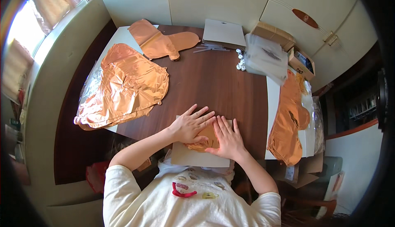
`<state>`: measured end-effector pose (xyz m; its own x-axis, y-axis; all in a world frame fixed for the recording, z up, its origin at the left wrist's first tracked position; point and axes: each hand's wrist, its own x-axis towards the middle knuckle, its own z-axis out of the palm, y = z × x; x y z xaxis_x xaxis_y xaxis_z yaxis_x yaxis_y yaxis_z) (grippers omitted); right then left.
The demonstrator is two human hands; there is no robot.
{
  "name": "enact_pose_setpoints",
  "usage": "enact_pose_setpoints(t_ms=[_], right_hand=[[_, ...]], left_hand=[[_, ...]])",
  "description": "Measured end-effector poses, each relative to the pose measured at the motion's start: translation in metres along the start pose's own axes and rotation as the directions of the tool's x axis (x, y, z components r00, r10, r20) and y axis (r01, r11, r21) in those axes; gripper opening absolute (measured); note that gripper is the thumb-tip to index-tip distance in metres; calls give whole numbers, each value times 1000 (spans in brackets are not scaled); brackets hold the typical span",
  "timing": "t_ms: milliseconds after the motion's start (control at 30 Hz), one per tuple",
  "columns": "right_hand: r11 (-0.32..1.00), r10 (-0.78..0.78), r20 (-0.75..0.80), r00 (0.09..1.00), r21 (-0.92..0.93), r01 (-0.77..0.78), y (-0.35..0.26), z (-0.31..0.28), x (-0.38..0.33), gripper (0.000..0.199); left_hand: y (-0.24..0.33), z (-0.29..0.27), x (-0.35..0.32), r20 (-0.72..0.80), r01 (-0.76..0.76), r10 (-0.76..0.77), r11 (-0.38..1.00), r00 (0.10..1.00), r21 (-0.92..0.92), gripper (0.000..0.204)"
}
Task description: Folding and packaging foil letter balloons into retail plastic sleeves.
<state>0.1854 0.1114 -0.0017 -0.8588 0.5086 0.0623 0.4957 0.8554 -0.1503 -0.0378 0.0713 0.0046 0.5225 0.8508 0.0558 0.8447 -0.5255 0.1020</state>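
At the table's front edge, a white card (197,159) lies under a folded copper-coloured foil balloon (210,135). My left hand (190,125) rests flat on the foil's upper left, its fingers spread and pointing right. Flat on the right side of the same foil is my right hand (226,140), with fingers stretched away from me and the thumb out to the left. The fingertips of both hands almost meet. Much of the foil and card is hidden beneath my palms.
Large copper foil balloons (127,85) are piled at left, with more flat foil (158,42) behind. White cards (224,33), small white rolls (240,60), clear plastic bags (267,54) and a cardboard box (273,35) stand at back right. Another foil stack (288,124) lies at right.
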Motion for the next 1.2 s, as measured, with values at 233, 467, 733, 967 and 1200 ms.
enact_pose_setpoints(t_ms=[233,467,733,967,1200], right_hand=[[1000,11,52,999,18,-12,-1,-6,1,113],[995,-101,-133,986,-29,98,-16,-5,-21,93],[951,-304,-407,862,-188,246,-68,4,-58,18],[917,-389,-450,804,-269,294,-40,-19,-92,17],[997,-53,-861,506,-73,-20,38,-63,-164,12]], left_hand=[[-1,-4,-2,11,-16,16,1000,1000,25,93],[-2,-3,-2,18,-21,20,999,1000,45,101],[2,-3,-1,2,-29,29,999,1000,36,95],[0,2,-3,-3,-19,19,999,1000,37,89],[-3,5,-3,-12,-46,47,998,999,36,87]])
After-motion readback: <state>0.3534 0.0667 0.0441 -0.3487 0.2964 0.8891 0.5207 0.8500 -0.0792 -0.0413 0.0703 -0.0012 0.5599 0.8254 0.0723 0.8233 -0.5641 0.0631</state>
